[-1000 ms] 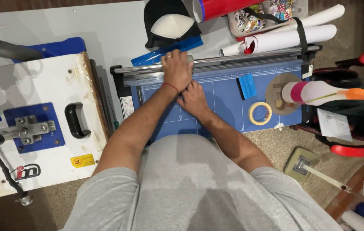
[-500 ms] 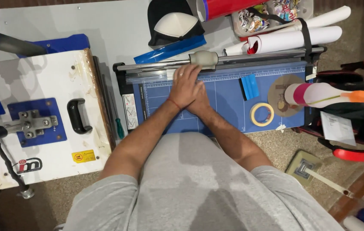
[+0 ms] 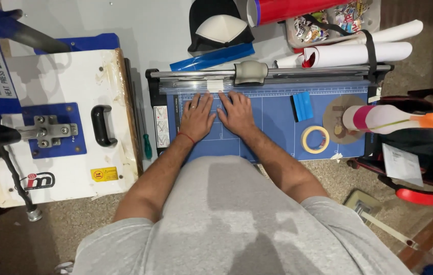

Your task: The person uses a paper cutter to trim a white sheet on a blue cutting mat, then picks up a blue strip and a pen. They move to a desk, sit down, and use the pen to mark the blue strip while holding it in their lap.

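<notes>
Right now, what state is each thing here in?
Left hand: flat on the trimmer, fingers spread.
Right hand: flat beside it, empty.
Trimmer: lying flat, cutter head mid-rail.
Tape roll: lying flat on the trimmer.
Scraper: lying on the trimmer.
Heat press: closed, handle up.
White roll: rolled, strapped.
Screwdriver: lying beside the press.
</notes>
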